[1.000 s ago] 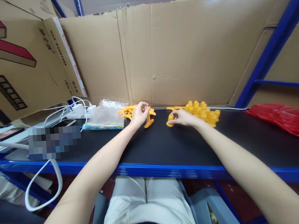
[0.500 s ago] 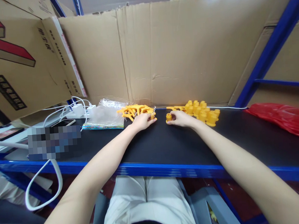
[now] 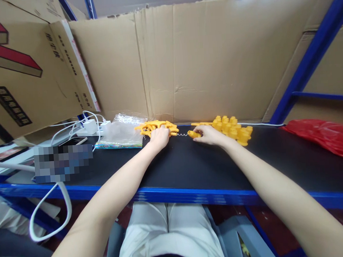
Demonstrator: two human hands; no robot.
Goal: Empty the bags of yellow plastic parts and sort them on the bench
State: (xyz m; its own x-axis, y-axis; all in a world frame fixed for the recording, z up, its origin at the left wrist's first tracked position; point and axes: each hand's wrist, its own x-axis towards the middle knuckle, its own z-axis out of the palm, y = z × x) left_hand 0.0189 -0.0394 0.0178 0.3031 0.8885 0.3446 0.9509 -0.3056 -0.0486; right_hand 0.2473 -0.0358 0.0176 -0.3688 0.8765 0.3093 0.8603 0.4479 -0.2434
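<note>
The yellow cap [image 3: 193, 134] lies on its side on the black counter [image 3: 191, 166], at the fingertips of the right hand [image 3: 208, 135]. Half a second ago it stood upright with its open end up; now it is tipped, with one end toward the left. A thin wire spring [image 3: 181, 135] now shows stretched between the two hands; before, it was not visible there. The left hand [image 3: 159, 137] has moved back a little and rests on the edge of the pile of yellow arms [image 3: 156, 126], fingers curled; I cannot tell if it grips one end of the spring or only touches the pile. The right hand pinches the cap narrowly between thumb and fingers. My judgement is that spring and cap are being brought together.

The cap is smooth moulded plastic, short and round like a small tube. The spring is fine bright metal, coiled. The arms are flat, curved plastic pieces, tangled together. Behind the right hand is a heap of yellow caps [image 3: 232, 125], the same kind. A clear plastic bag [image 3: 120, 134], glossy and wrinkled, lies left of the pile. The counter surface is matt.
</note>
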